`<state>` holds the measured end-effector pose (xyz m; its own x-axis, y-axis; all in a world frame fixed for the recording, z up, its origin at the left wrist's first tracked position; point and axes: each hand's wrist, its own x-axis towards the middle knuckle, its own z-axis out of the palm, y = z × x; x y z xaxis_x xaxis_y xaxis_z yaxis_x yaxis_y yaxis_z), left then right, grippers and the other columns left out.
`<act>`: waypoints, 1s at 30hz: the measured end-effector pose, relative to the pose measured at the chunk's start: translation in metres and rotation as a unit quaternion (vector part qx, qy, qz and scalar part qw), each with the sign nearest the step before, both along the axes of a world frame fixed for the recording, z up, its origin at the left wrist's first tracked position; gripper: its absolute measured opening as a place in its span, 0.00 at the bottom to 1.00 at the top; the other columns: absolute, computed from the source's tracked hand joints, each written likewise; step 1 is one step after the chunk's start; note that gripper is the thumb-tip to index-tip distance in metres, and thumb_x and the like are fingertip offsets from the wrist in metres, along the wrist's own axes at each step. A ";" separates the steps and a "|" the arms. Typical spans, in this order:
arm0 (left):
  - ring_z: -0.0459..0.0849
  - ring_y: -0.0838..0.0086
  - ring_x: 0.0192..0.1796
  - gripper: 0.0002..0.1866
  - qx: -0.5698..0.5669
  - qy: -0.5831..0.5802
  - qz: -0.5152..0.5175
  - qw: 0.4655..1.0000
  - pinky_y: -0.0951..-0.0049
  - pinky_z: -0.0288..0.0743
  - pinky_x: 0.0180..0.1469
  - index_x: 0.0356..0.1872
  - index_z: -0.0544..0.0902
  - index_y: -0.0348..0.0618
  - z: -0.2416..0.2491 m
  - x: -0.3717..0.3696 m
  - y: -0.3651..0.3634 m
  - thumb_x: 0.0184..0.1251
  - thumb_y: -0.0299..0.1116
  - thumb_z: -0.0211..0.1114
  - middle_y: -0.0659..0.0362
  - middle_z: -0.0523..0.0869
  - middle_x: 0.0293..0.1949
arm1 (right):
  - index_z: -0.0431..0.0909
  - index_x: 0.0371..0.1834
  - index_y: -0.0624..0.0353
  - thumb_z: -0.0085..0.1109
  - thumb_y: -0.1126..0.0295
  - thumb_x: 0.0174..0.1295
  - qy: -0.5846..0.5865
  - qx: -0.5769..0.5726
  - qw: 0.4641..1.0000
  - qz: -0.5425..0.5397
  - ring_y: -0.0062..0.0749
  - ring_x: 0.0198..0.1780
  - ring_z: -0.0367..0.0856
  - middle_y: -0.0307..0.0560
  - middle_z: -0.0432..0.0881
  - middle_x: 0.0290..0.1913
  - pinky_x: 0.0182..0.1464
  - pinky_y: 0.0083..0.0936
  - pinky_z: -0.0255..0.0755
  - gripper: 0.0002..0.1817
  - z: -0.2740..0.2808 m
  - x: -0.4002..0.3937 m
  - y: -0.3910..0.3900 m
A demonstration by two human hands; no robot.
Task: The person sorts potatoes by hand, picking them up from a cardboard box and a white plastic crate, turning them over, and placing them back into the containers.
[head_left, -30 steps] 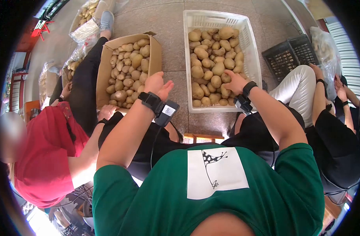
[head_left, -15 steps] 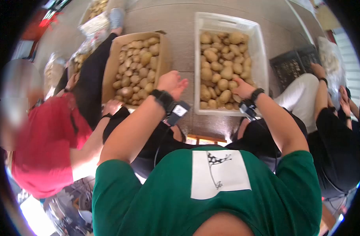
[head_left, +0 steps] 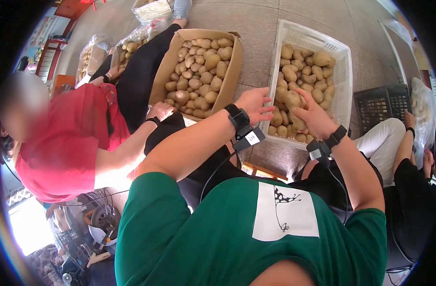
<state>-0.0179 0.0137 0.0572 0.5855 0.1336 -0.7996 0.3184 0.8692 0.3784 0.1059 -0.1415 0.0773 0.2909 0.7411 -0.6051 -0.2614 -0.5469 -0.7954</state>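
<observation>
Potato (head_left: 293, 99) gripped by the right hand (head_left: 318, 117) at the white crate (head_left: 343, 66)

With the middle of the view taken as the middle of a clock, the white crate is seen at 2 o'clock, with lots of brown potatoes (head_left: 321, 58) piled inside. The gripped potato is at 2 o'clock too, pinched between the thumb and fingers, over the near left part of the crate. The left hand (head_left: 253, 105) is held between 1 and 2 o'clock, just beside the crate's left wall. It is opened, with its fingers spread; whether the wall is touched cannot be told. A black band (head_left: 238, 116) is worn on each wrist, with a small box fixed to it.

Between 11 and 12 o'clock, a cardboard box (head_left: 233, 71) is filled with more potatoes. At 10 o'clock, another person's hand (head_left: 162, 110) is laid by its near left corner. A red top (head_left: 65, 143) is worn by that person, at 9 o'clock. A black crate (head_left: 370, 102) is placed between 2 and 3 o'clock, and white trousers (head_left: 382, 136) are worn by someone at 3 o'clock. At 5 o'clock, a giraffe picture (head_left: 285, 211) is carried on a green T-shirt (head_left: 218, 224).
</observation>
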 end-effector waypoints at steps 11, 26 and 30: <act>0.69 0.64 0.50 0.25 0.062 -0.032 -0.008 0.998 0.54 0.67 0.48 0.52 0.63 0.50 0.007 0.000 -0.004 0.53 0.33 0.64 0.57 0.68 0.48 | 0.56 0.61 0.53 0.51 0.78 0.56 0.039 0.161 0.983 0.084 0.25 0.46 0.70 0.45 0.66 0.50 0.46 0.21 0.70 0.28 0.000 -0.018 0.006; 0.77 0.68 0.33 0.18 0.121 0.023 0.084 0.989 0.64 0.75 0.31 0.43 0.66 0.41 -0.062 -0.022 0.059 0.53 0.29 0.62 0.55 0.75 0.31 | 0.64 0.54 0.57 0.54 0.74 0.55 -0.042 0.082 0.992 0.081 0.18 0.37 0.72 0.42 0.71 0.45 0.38 0.16 0.70 0.22 -0.004 -0.008 -0.001; 0.77 0.69 0.27 0.17 0.074 0.070 0.090 0.991 0.70 0.75 0.27 0.43 0.63 0.40 -0.054 -0.033 0.067 0.55 0.30 0.60 0.55 0.75 0.29 | 0.66 0.52 0.58 0.54 0.74 0.54 -0.053 0.078 0.992 0.083 0.17 0.36 0.71 0.41 0.71 0.44 0.38 0.15 0.70 0.20 -0.005 -0.007 -0.004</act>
